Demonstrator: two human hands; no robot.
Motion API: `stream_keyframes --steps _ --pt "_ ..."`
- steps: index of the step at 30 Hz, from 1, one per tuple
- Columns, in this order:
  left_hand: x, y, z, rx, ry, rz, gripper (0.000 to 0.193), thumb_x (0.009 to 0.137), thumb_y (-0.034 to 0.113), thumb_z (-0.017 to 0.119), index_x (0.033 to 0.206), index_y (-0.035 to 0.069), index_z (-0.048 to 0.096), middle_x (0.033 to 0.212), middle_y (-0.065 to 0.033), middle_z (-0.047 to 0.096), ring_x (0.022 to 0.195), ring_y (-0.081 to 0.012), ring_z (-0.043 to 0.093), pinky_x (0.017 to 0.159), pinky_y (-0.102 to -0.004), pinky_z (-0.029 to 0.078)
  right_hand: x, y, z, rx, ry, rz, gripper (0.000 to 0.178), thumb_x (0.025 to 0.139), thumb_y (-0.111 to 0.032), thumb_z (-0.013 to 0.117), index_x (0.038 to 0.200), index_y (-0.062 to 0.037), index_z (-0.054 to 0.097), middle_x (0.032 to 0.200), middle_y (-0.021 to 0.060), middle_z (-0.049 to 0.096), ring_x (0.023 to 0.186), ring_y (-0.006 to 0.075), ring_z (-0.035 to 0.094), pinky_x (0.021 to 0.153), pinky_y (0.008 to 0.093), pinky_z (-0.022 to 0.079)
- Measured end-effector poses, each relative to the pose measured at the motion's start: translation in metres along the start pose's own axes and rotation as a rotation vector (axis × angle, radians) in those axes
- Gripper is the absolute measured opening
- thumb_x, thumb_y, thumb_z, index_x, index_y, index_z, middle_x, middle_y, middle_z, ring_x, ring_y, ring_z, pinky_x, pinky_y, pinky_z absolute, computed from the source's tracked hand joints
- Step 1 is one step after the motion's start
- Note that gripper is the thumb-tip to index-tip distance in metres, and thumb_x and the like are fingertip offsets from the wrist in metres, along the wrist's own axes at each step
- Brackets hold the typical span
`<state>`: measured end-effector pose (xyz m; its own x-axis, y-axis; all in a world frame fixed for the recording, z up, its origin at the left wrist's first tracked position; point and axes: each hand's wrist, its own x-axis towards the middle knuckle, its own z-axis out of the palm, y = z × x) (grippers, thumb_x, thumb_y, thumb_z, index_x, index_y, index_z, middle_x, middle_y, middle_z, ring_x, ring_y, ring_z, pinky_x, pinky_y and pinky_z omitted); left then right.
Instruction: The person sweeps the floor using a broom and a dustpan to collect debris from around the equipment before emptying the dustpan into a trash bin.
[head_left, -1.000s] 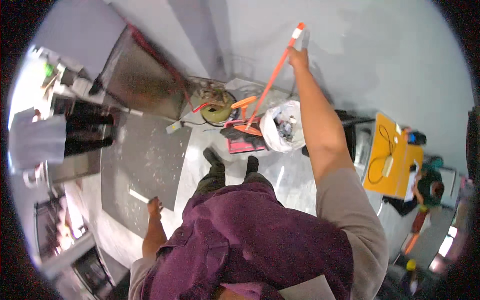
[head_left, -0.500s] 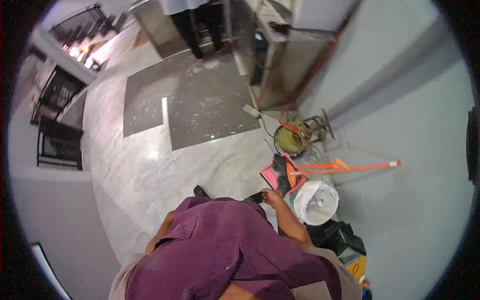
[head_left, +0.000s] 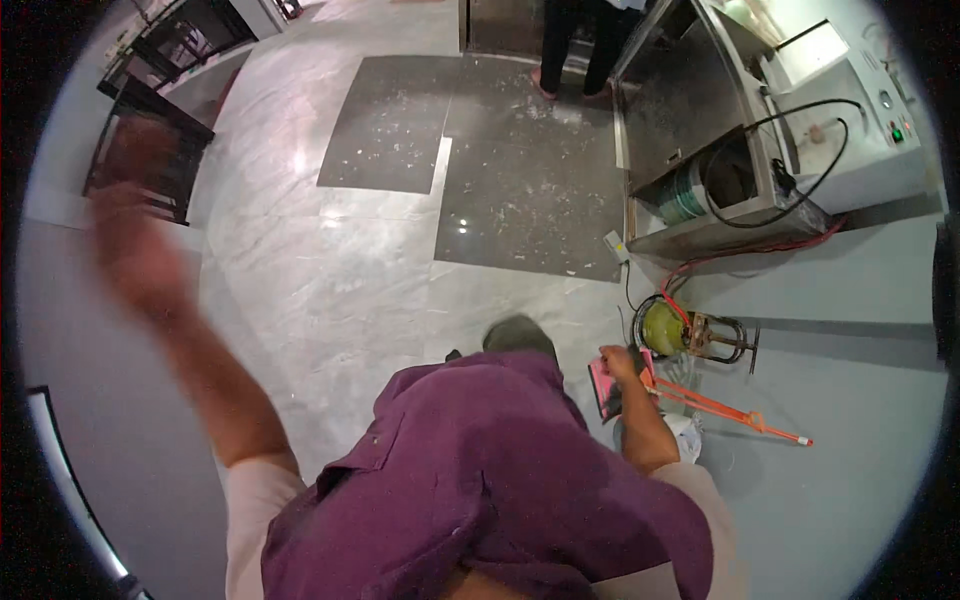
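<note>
Raised far out at the left, my left hand (head_left: 140,245) is smeared by motion, so its fingers cannot be made out. It shows in front of a dark metal rack (head_left: 130,150). My right hand (head_left: 620,363) hangs low by my side with its fingers curled in and nothing visible in them. Behind it in the picture lies a pink dustpan (head_left: 602,388) with a black brush part, and an orange long handle (head_left: 735,411) leans from it toward the wall. I cannot tell that the hand touches either.
A green gas cylinder (head_left: 662,328) with a red hose stands by the right wall, beside a metal stand (head_left: 722,338). A white bucket (head_left: 686,436) is partly behind my right arm. Grey mats (head_left: 530,200) cover the floor ahead, where another person's legs (head_left: 580,50) stand near a steel counter (head_left: 685,110).
My left arm has swung up and out to the left from beside my body. The view has shifted, and the wall-side counter with a white machine now shows at right.
</note>
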<state>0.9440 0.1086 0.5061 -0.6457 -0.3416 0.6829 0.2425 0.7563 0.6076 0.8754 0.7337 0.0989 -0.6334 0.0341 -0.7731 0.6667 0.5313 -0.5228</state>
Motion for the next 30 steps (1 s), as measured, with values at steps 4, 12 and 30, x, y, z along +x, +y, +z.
stream_keyframes --steps 4,12,30 --pt "0.103 0.015 -0.046 0.067 -0.106 0.460 0.029 0.093 0.021 0.045 0.107 -0.001 0.058 0.102 -0.0112 0.062 0.091 -0.0193 0.059 0.087 -0.0297 0.044 0.002 -0.017 0.049 -0.479 -0.404 0.201 0.032 0.090 -0.022 0.047 0.116 -0.0084 0.057 0.093 0.0117 0.061 0.076 0.0224 0.058 0.063 0.0381 0.054" --pt "-0.141 -0.214 0.000 0.101 -0.436 -0.995 0.028 0.090 0.022 0.048 0.104 0.000 0.059 0.098 -0.0115 0.063 0.087 -0.0201 0.059 0.081 -0.0312 0.046 0.157 -0.220 0.116 -0.698 -0.514 0.196 0.032 0.087 -0.024 0.055 0.113 -0.0058 0.059 0.100 0.0119 0.062 0.080 0.0206 0.059 0.074 0.0376 0.051" --pt "0.800 -0.615 0.000 0.354 -0.084 0.132 0.027 0.084 0.024 0.055 0.098 0.003 0.061 0.087 -0.0120 0.064 0.076 -0.0219 0.061 0.067 -0.0344 0.050 0.391 -0.965 0.453 -0.471 -0.236 -0.636 0.023 0.087 -0.024 0.056 0.085 -0.0021 0.060 0.065 0.0031 0.055 0.055 0.0147 0.050 0.051 0.0321 0.041"
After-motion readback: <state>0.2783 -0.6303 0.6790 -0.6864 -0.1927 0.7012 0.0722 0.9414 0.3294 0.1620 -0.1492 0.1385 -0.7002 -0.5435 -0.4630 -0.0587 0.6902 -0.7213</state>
